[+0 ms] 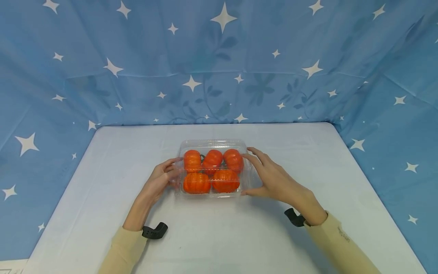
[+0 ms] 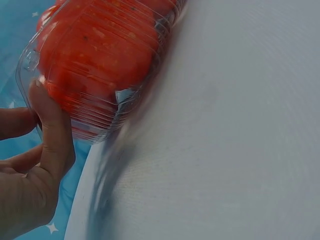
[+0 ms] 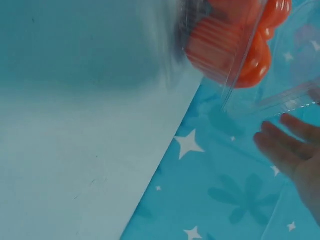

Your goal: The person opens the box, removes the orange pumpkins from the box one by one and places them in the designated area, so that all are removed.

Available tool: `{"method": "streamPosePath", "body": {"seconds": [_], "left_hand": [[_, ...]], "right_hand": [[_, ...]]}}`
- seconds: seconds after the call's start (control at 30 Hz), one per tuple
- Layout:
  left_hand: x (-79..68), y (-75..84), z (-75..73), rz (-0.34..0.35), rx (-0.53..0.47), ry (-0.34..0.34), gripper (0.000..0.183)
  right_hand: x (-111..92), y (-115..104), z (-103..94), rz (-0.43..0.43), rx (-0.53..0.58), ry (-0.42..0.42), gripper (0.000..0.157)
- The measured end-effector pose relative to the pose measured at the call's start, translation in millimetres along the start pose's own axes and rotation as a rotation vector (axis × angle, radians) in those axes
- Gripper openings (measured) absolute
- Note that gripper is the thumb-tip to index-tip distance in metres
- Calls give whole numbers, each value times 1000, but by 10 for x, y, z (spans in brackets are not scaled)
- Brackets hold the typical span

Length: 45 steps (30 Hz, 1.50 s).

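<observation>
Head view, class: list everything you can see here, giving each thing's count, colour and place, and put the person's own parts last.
clear plastic box: one, see-through, lid down, middle of the table.
toy pumpkins: five, orange, inside the box, three in the far row and two in the near row.
table: one, white top, under the box.
star cloth: one, blue with white stars, behind and at both sides of the table.
wrist mounts: two, black, one at each wrist.
sleeves: two, pale yellow, near edge.
left hand: one, fingers against the box's left end.
right hand: one, fingers straight against the box's right end.
</observation>
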<state>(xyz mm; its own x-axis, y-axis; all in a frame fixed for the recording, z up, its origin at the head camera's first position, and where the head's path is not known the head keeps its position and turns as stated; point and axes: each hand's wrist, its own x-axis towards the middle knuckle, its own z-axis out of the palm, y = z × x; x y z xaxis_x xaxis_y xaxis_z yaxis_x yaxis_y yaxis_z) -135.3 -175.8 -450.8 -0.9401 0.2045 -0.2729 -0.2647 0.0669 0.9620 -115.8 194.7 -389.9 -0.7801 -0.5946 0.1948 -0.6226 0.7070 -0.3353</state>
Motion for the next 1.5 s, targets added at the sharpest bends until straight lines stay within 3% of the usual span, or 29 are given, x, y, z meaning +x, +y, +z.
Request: {"method": "streamPosePath", "body": {"seconds": [0.27,0.53,0.77,1.1,1.5], "left_hand": [[-3,-12,-1,23,-20,-19,45],[-20,-21,-17,35,-12,-32,53],[-56,-26,-36,30,-12,-35,54],[-51,-10,-56,15,-25,-27,48],[-28,28,-95,-25,-4,-5,45]], "right_hand": [[192,144,-64,-50,209,92,78],[408,248,-59,-49,304,225,70],[596,345,-11,-33,507,283,60],[822,518,126,62,721,308,64],[967,561,255,139,756,299,67]]}}
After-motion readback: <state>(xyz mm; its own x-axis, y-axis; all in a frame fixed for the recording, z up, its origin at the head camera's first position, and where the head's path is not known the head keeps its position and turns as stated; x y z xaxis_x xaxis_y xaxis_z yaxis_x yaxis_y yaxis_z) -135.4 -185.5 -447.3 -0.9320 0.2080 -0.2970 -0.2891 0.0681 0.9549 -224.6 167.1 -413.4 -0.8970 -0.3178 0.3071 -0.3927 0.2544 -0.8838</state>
